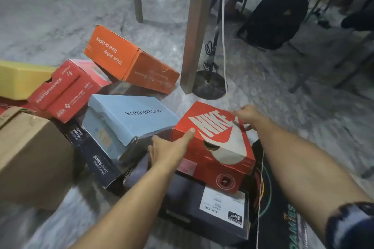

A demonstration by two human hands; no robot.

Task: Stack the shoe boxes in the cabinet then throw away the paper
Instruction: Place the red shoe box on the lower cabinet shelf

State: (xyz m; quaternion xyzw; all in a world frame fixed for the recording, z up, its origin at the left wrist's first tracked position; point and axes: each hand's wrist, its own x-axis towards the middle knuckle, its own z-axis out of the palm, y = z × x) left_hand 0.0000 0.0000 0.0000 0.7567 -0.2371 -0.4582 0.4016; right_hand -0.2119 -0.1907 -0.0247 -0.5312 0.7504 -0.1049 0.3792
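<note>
On the marble floor [60,16] we grip the red Nike shoe box [218,147] atop a black box [182,204]: left hand [168,147] thumb on its lid, right hand [248,114] curled over the far corner.

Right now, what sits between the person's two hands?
In the head view, the red Nike shoe box lies between them: the left hand holds its near-left side, the right hand its far corner.

Grey marbled floor [60,16] carried a jumble of shoe boxes: brown carton [26,153], black Skechers box [95,159], black labelled box [202,208] lay directly on it. A table leg [195,30] and round black stand base [209,85] also stood on it
</note>
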